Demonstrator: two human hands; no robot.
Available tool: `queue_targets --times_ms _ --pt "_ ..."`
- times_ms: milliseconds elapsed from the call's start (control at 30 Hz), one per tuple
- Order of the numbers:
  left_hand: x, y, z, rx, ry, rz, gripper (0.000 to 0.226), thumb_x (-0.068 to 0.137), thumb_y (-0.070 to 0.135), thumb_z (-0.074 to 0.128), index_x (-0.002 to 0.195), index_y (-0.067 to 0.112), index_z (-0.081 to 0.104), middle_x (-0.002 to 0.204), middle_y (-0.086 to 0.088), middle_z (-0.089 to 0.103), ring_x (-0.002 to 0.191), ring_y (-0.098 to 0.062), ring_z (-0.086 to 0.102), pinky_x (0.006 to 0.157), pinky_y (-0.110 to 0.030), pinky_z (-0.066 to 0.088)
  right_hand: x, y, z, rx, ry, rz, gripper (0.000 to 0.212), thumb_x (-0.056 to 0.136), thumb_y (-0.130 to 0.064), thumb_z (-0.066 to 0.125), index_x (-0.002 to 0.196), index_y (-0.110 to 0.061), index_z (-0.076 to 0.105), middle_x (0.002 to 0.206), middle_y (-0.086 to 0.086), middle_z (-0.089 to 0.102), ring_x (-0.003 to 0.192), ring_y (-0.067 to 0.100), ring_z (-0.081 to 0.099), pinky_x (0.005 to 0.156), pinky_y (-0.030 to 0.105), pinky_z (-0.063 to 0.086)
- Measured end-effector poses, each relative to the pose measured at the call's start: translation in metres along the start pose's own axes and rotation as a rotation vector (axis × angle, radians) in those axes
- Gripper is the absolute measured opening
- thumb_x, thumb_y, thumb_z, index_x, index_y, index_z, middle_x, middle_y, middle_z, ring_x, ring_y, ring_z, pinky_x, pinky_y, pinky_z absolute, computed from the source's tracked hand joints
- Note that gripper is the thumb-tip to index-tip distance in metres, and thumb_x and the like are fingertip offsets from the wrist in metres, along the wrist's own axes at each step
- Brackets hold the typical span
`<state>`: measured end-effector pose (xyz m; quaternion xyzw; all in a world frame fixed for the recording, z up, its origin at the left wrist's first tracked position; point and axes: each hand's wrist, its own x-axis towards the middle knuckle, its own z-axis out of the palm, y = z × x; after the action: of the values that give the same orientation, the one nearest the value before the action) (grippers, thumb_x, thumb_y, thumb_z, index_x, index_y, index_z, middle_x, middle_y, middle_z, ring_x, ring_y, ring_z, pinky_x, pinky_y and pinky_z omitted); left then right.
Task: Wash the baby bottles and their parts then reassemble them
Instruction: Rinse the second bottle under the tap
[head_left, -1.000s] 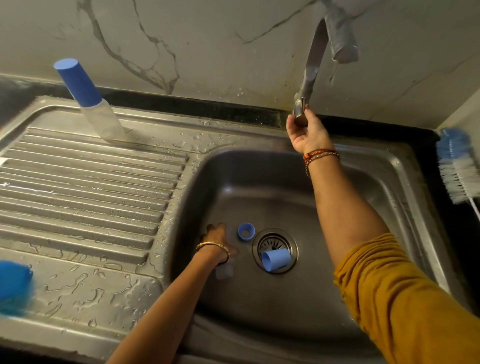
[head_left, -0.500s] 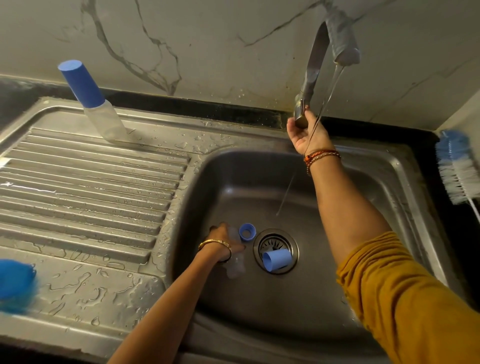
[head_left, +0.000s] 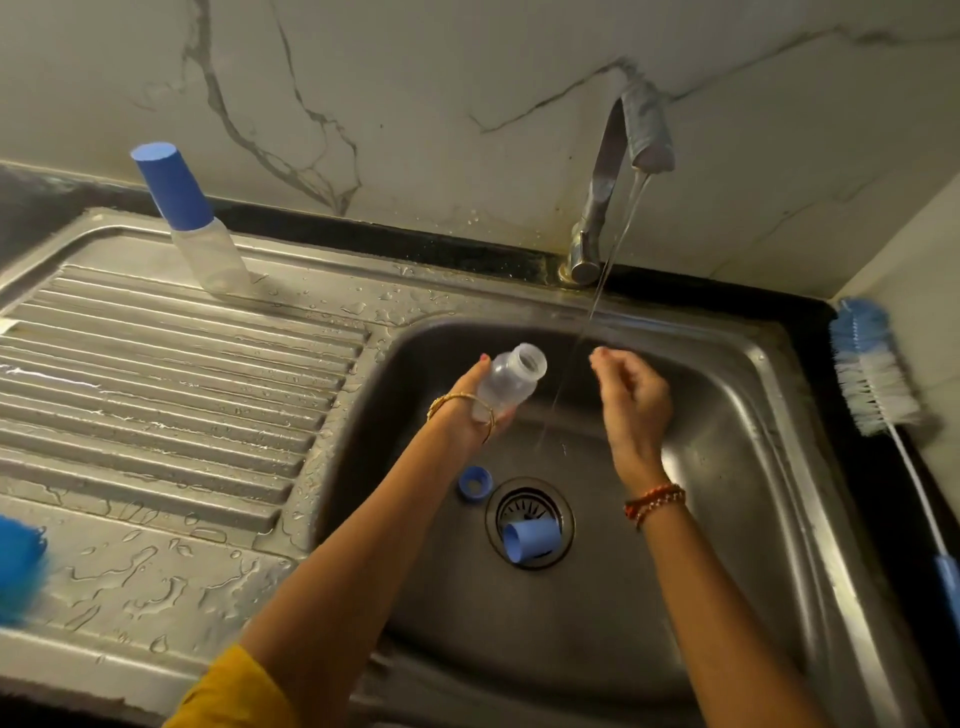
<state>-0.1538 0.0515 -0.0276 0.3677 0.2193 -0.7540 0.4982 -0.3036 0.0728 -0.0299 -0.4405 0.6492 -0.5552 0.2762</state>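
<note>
Two hands over sink (head_left: 769, 395), frame centre: left hand (head_left: 475, 410) grasping open bottle (head_left: 509, 382) just left of thin water stream (head_left: 597, 301); right hand (head_left: 634, 400) loosely curled, holding nothing. Blue ring (head_left: 475, 483), cap (head_left: 530, 540) at drain.

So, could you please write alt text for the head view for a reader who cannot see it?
Over a steel sink, the left hand holds an open clear baby bottle beside a thin water stream from the tap; the right hand hangs empty. A blue collar ring and blue cap lie by the drain.
</note>
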Motion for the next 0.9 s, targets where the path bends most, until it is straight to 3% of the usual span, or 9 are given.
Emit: queue_targets --times_ms 33,67,133,200,333,433,633,800,900 --pt "0.0 -0.006 0.009 0.039 -0.021 0.035 0.054 0.083 0.02 0.065 0.128 0.004 0.041 0.116 -0.017 0.054 0.119 -0.027 0.05 0.094 -0.037 0.045 -0.002 -0.003 -0.003 -0.046 -0.102 -0.037 0.008 0.086 -0.025 0.063 0.091 -0.02 0.066 0.091 -0.003 0.063 0.08 0.006 0.054 0.068 0.02 0.044" --pt "0.001 -0.01 0.015 0.214 -0.007 0.101 0.052 0.085 0.025 0.064 0.128 0.005 0.043 0.116 -0.017 0.056 0.116 -0.028 0.053 0.087 -0.037 0.049 -0.002 -0.006 -0.006 -0.094 -0.177 -0.059 0.02 0.083 -0.026 0.066 0.102 -0.02 0.065 0.104 -0.005 0.059 0.089 0.007 0.052 0.072 0.02 0.045" --pt "0.011 -0.021 0.024 0.499 -0.044 0.111 0.046 0.087 0.035 0.061 0.12 0.007 0.048 0.096 -0.018 0.06 0.095 -0.028 0.061 0.078 -0.035 0.05 0.002 -0.007 -0.01 -0.143 -0.244 -0.09 0.044 0.079 -0.027 0.07 0.121 -0.019 0.056 0.117 -0.01 0.05 0.101 0.007 0.048 0.074 0.015 0.043" --pt "0.018 -0.031 0.033 0.591 -0.076 0.074 0.046 0.086 0.039 0.061 0.116 0.006 0.05 0.087 -0.017 0.06 0.078 -0.027 0.06 0.076 -0.036 0.051 0.007 -0.008 -0.01 -0.154 -0.249 -0.127 0.057 0.077 -0.026 0.073 0.129 -0.018 0.05 0.122 -0.009 0.051 0.107 0.008 0.048 0.075 0.011 0.04" --pt "0.031 -0.038 0.032 0.633 -0.013 0.006 0.064 0.076 0.042 0.07 0.126 0.007 0.049 0.108 -0.016 0.063 0.094 -0.029 0.063 0.08 -0.04 0.053 0.014 -0.006 -0.005 -0.153 -0.243 -0.226 0.053 0.075 -0.022 0.075 0.123 -0.014 0.055 0.118 0.0 0.06 0.104 0.008 0.055 0.072 0.003 0.043" --pt "0.028 -0.041 0.027 0.667 -0.007 -0.005 0.064 0.078 0.045 0.067 0.128 0.009 0.05 0.119 -0.012 0.061 0.102 -0.027 0.061 0.082 -0.039 0.051 0.016 -0.004 -0.001 -0.148 -0.197 -0.208 0.055 0.075 -0.017 0.075 0.125 -0.009 0.054 0.119 0.004 0.061 0.107 0.013 0.057 0.076 0.01 0.046" --pt "0.021 -0.042 0.022 0.789 -0.007 0.05 0.05 0.089 0.046 0.052 0.115 0.003 0.051 0.085 -0.013 0.06 0.072 -0.023 0.057 0.062 -0.031 0.048 0.024 -0.001 0.003 -0.185 -0.175 -0.195 0.048 0.073 -0.016 0.077 0.117 -0.005 0.06 0.111 0.009 0.066 0.097 0.013 0.06 0.072 0.013 0.047" --pt "0.017 -0.041 0.018 0.813 -0.027 0.027 0.044 0.093 0.044 0.045 0.1 0.002 0.052 0.083 -0.013 0.059 0.071 -0.022 0.057 0.045 -0.025 0.052 0.023 -0.008 0.006 -0.198 -0.19 -0.207 0.048 0.072 -0.017 0.077 0.115 -0.007 0.06 0.111 0.009 0.065 0.096 0.012 0.059 0.075 0.022 0.049" --pt "0.021 -0.038 0.015 0.821 -0.032 0.056 0.05 0.095 0.044 0.041 0.116 0.0 0.051 0.096 -0.015 0.061 0.084 -0.025 0.06 0.066 -0.029 0.051 0.021 -0.012 0.006 -0.164 -0.12 -0.252 0.047 0.073 -0.018 0.077 0.115 -0.006 0.061 0.111 0.008 0.066 0.095 0.011 0.059 0.075 0.021 0.05"
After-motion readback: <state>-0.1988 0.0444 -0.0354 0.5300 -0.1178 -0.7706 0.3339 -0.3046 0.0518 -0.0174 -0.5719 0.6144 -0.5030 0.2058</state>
